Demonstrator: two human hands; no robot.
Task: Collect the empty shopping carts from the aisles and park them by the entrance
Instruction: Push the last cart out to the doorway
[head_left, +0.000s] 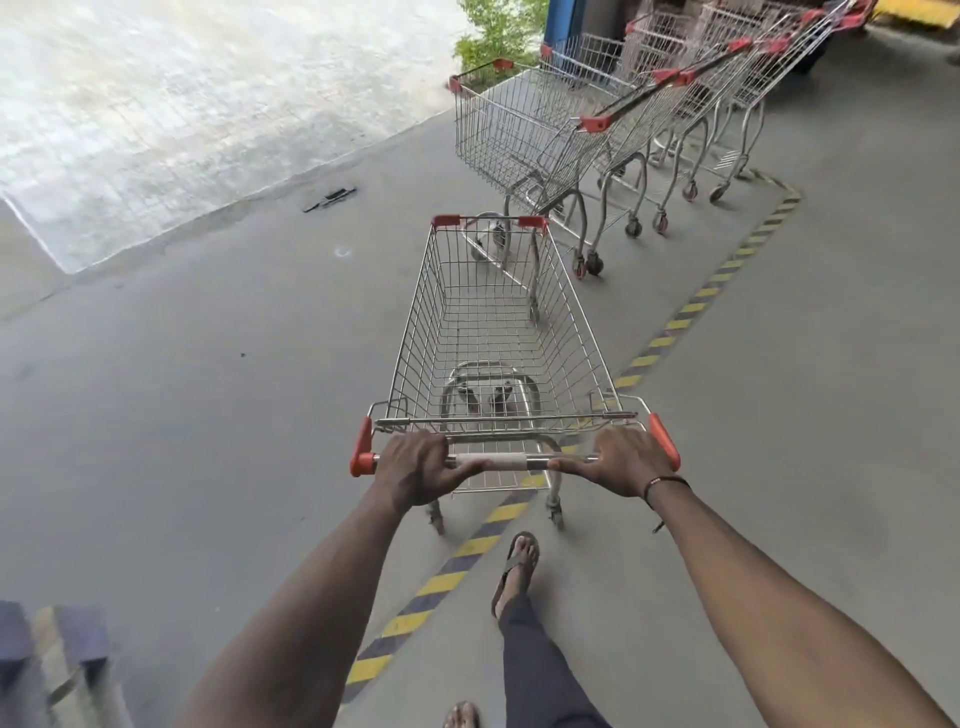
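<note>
Two bare forearms reach forward from the bottom of the view, and below them a foot in a dark sandal (514, 569) steps on the grey concrete floor (208, 415), with a dark trouser leg behind it. The left hand (418, 470) curls its fingers over the handle bar (511, 461) near its left end, thumb stretched along the bar toward the middle; the right hand (623, 460), with a thin dark cord at the wrist, wraps the bar near its right end in the same way. Both hands grip the bar firmly. The bar belongs to an empty wire shopping cart (493, 332) with orange-red plastic corner caps. The cart stands upright on its wheels, its long axis running away from the person, nose pointing forward and slightly left of straight ahead, the basket narrowing toward the far end. Its rear wheels stand astride a yellow-and-dark striped floor line (675, 322) that runs diagonally from lower left to upper right. Just past the nose of the cart, up and to the right, stands a row of parked carts (623, 124), nested together, their long axes slanting toward the upper left; the nearest one's frame and wheels sit close by the held cart's front corner. Farther left the concrete ends at a kerb with bright, pale paving (182, 104) beyond it, and green foliage (498, 31) shows at the top.
</note>
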